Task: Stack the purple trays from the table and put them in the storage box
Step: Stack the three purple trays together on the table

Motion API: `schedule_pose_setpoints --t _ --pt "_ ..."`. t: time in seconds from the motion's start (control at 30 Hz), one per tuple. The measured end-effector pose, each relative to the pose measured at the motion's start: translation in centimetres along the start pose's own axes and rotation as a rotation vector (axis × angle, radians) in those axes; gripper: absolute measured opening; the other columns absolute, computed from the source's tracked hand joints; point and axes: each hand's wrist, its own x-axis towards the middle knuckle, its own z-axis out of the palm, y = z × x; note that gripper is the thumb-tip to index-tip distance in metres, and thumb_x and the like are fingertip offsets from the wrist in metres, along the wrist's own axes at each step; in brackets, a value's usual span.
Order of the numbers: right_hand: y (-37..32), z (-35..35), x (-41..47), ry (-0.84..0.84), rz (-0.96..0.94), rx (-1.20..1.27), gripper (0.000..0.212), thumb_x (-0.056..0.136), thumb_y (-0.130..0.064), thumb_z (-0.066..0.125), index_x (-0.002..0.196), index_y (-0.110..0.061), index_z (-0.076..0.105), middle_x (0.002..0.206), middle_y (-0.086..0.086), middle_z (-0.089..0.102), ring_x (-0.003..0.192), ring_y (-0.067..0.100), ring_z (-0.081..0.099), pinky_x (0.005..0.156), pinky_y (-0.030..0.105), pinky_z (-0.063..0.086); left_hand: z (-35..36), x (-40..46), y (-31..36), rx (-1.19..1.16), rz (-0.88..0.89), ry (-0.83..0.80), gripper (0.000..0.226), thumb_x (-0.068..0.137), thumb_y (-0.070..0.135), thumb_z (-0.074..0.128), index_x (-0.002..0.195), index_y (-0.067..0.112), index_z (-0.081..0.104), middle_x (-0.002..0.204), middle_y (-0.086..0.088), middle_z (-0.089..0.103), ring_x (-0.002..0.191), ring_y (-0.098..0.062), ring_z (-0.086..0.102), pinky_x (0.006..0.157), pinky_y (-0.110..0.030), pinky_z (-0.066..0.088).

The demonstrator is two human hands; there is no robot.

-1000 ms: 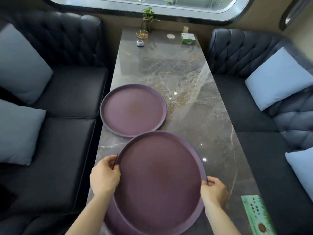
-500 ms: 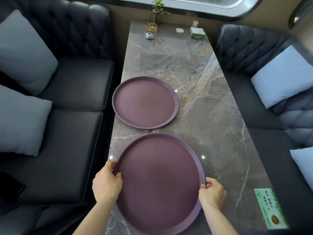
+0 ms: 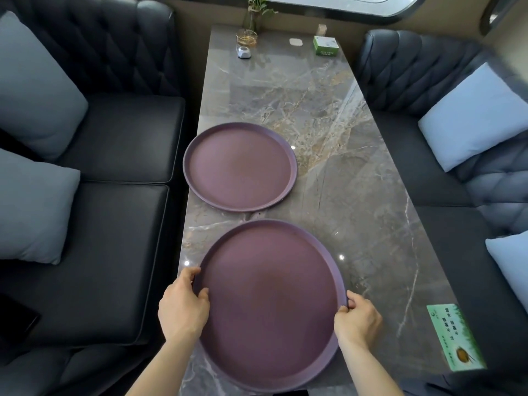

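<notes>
A large round purple tray (image 3: 271, 304) lies flat at the near end of the marble table (image 3: 357, 195). My left hand (image 3: 183, 307) grips its left rim and my right hand (image 3: 357, 318) grips its right rim. Its near edge looks thick, as if a second tray sits under it, but I cannot tell for sure. Another purple tray (image 3: 240, 167) rests alone farther up the table near the left edge, a small gap away from the held one. No storage box is in view.
A green card (image 3: 454, 335) lies at the table's near right corner. At the far end stand a plant vase (image 3: 254, 12), a glass bowl (image 3: 247, 38) and a green box (image 3: 325, 45). Dark sofas (image 3: 114, 224) with light pillows (image 3: 474, 118) flank both sides.
The near tray was tilted up over another tray underneath; it has come down flat and that lower tray's rim no longer shows at the left. Both hands keep their grip.
</notes>
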Motion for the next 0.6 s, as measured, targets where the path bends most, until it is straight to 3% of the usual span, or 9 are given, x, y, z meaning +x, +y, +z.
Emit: schedule_pose_setpoints --t 0.33,0.6 --pt "0.23 -0.35 0.08 -0.019 -0.023 -0.033 0.039 0.082 0.008 0.067 0.116 -0.011 0.073 0.102 0.010 0.076 0.100 0.032 0.067 0.087 0.039 0.053 0.25 0.18 -0.50 0.050 0.038 0.024 0.045 0.086 0.008 0.061 0.125 0.031 0.063 0.106 0.000 0.075 0.095 -0.030 0.068 0.077 -0.040 0.051" --pt "0.30 -0.30 0.19 -0.027 -0.033 -0.075 0.038 0.083 0.007 0.066 0.116 -0.012 0.073 0.104 0.009 0.075 0.099 0.031 0.068 0.082 0.037 0.053 0.26 0.62 -0.72 0.074 0.032 0.026 0.048 0.082 0.002 0.057 0.119 0.031 0.066 0.096 0.002 0.075 0.087 -0.029 0.068 0.073 -0.038 0.049"
